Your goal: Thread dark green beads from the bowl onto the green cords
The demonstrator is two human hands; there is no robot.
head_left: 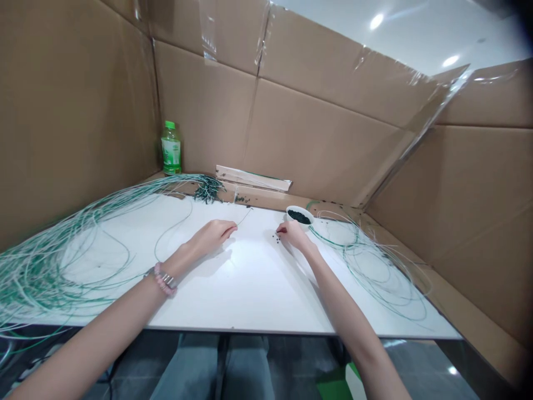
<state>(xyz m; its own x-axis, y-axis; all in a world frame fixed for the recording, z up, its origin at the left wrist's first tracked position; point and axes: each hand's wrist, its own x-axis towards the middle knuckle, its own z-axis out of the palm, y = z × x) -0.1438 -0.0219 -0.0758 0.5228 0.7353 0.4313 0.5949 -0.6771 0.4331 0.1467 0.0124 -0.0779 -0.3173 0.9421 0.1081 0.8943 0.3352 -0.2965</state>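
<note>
Several dark beads (pixel 277 240) between both hands (pixel 215 233) (pixel 293 233), nearer the right.

Green-capped bottle (pixel 171 151), cardboard walls (pixel 316 128), 2 ceiling lights (pixel 376 21)

Left forearm (pixel 120 319) and right forearm (pixel 341 300) extended over near edge of worktop (pixel 245 294), left hand (pixel 214 233) in pinch grip, right hand (pixel 293 233) bunched, both toward far edge.

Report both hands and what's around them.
Left hand pinching thin strand. Right hand at scattered dark pieces, grip unclear. White bowl just beyond; loose strands off both sides.
</note>
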